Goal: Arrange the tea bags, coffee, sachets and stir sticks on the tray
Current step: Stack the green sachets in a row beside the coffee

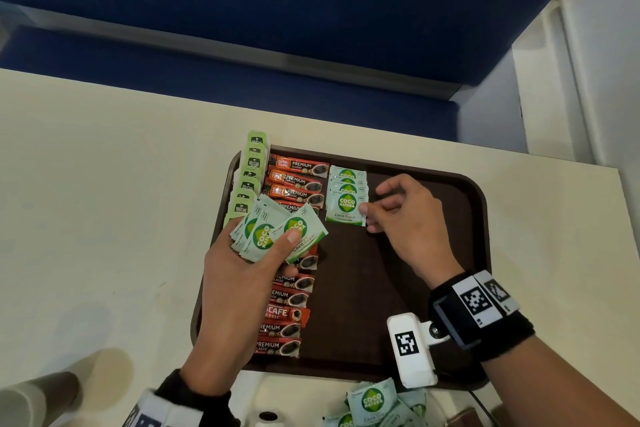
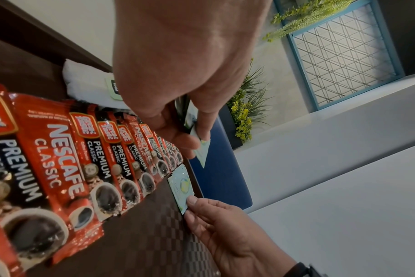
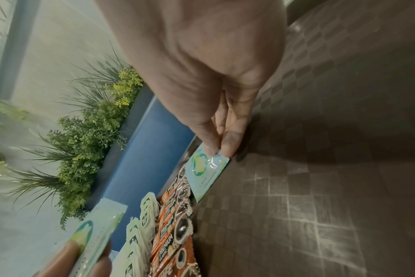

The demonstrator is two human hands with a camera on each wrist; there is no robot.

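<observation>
Cream table (image 1: 104, 166) under the tray (image 1: 478, 204): my right hand (image 1: 408, 218) pinches the top sugar sachet (image 1: 346, 210) beside the coffee row (image 1: 294, 184); my left hand (image 1: 242, 274) clamps a fan of sachets (image 1: 273, 232), which could slip loose.

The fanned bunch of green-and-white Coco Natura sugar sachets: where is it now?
In the head view, the fanned bunch of sugar sachets is gripped in the left hand, over the red coffee-stick column at the brown tray's left side.

one tray (image 1: 478, 204), two hands, about four laid sugar sachets (image 1: 346, 198).
</observation>
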